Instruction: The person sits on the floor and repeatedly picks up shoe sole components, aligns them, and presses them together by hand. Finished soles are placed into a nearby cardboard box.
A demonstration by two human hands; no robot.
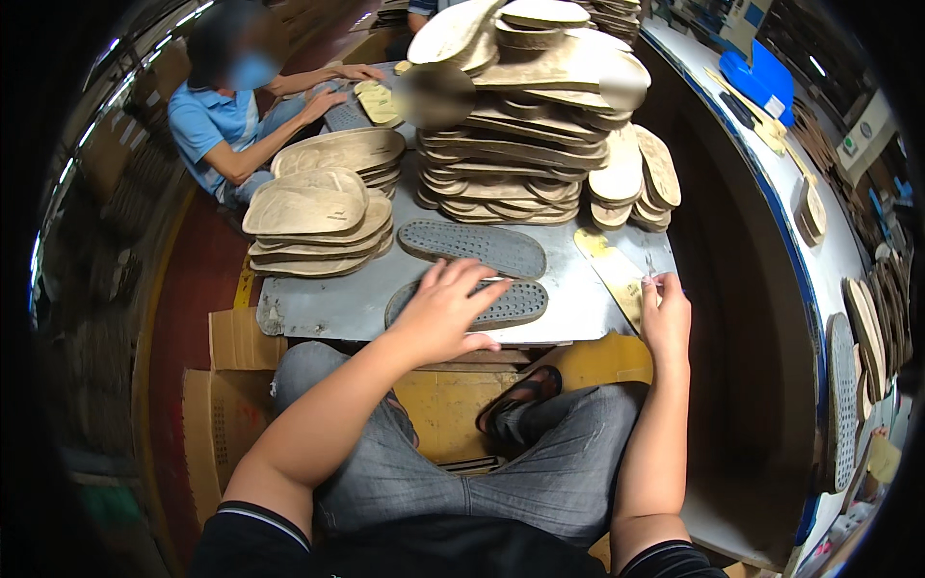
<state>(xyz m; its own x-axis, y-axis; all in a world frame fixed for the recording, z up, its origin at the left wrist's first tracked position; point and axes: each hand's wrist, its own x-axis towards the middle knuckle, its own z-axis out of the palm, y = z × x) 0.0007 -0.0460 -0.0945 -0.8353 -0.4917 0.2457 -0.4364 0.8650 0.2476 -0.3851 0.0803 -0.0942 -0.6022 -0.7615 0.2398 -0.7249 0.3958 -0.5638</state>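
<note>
Left hand fanned wide over dimpled grey sole, which lay by smooth tabletop's near edge, right hand pinched slim silvery tool, bare room separated sole from yellow strip.

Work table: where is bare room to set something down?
Near-left table corner, between the left insole stack and the nearer grey sole; also between both grey soles and the yellow sheet. The tall pile crowds the far side.
</note>
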